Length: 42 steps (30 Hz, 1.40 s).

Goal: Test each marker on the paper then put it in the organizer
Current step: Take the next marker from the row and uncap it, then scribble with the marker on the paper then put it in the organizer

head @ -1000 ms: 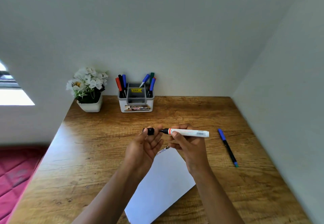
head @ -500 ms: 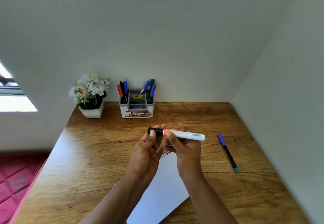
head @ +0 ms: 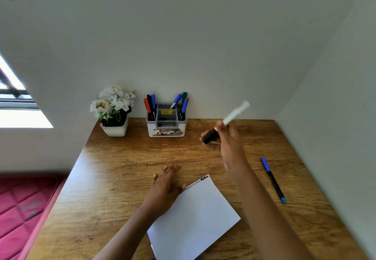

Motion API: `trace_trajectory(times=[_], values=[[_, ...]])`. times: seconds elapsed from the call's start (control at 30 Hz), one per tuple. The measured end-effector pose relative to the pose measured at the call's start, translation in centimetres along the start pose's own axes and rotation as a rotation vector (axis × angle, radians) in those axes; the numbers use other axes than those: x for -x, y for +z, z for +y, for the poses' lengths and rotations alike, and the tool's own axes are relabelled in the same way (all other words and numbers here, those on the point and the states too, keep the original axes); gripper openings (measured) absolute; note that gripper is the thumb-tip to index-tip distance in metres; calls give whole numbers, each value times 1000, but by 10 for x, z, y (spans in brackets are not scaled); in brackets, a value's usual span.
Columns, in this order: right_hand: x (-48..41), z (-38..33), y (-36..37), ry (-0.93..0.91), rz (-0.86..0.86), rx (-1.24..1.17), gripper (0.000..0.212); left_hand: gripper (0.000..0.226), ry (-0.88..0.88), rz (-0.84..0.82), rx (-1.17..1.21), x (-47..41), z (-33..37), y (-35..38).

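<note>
Marker in hand: white-barrelled marker [head: 232,117] with a black cap end and an orange band, held in the air, tilted, barrel end pointing up and away. It is right of the organizer and near it, not yet over it.
Right hand: right hand [head: 228,140] grips the marker low down, fingers and thumb curled round the cap end and band. The marker is blurred, so the exact finger placement cannot be told.
Left hand: left hand [head: 164,186] lies palm down, fingers straight and close together, on the desk at the paper's far left edge. Thumb tip sits at the scribbled strip.
Paper: white sheet [head: 195,215] lies skewed on the desk. Its far edge carries a row of test scribbles [head: 198,181] in several colours, ending in a bold black one.
Organizer: white and grey organizer [head: 151,132] against the back wall. Left compartment holds red, black and blue markers [head: 150,105]; the right holds about four more [head: 183,102].
Loose marker: black marker with blue cap [head: 273,180] lies on the desk well right of the paper, untouched.
Progress (judgement): most markers tested and stowed. The held one looks capped and due for stowing. The loose one remains to test and store.
Surroundings: wooden desk [head: 122,168]; white flowers in a white pot [head: 115,129] left of the organizer.
</note>
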State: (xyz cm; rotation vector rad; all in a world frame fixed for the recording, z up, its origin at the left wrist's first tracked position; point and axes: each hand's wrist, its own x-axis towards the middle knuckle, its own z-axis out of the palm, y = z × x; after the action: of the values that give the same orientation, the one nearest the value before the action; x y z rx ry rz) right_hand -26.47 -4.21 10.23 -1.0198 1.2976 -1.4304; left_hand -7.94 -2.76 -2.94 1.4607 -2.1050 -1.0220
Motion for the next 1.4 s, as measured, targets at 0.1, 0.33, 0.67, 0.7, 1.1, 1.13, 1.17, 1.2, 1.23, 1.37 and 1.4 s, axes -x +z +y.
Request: trace_trajectory(times=[0.1,0.33,0.67,0.7,1.1,1.13,1.17,1.2,1.23,1.37,1.4], values=[[-51,-15,-6,-64,-75,626,25,108,46,-2,-380,-1,-27,8],[-149,-38,37,6,-453,1541,24,102,46,39,-449,-1,-26,10],[-193,-41,76,-118,-447,1548,35,84,19,40,-448,-1,-23,8],[-194,-38,76,-118,-452,1506,32,84,19,42,-450,-1,-23,8],[-135,37,36,-361,62,1145,53,99,42,70,-428,-1,-27,9],[-122,41,26,-345,93,1111,50,100,41,69,-426,-1,-27,8],[-107,46,15,-321,122,1084,47,103,36,67,-429,-2,-27,9],[-93,51,3,-299,149,1079,43,105,29,69,-428,-2,-27,8],[-78,57,-10,-272,178,1094,39,108,24,70,-421,-3,-26,9],[-28,77,-66,-103,329,1208,25,113,4,20,-483,-4,-23,10],[-18,82,-82,-49,386,1253,25,115,-4,8,-492,-3,-22,11]])
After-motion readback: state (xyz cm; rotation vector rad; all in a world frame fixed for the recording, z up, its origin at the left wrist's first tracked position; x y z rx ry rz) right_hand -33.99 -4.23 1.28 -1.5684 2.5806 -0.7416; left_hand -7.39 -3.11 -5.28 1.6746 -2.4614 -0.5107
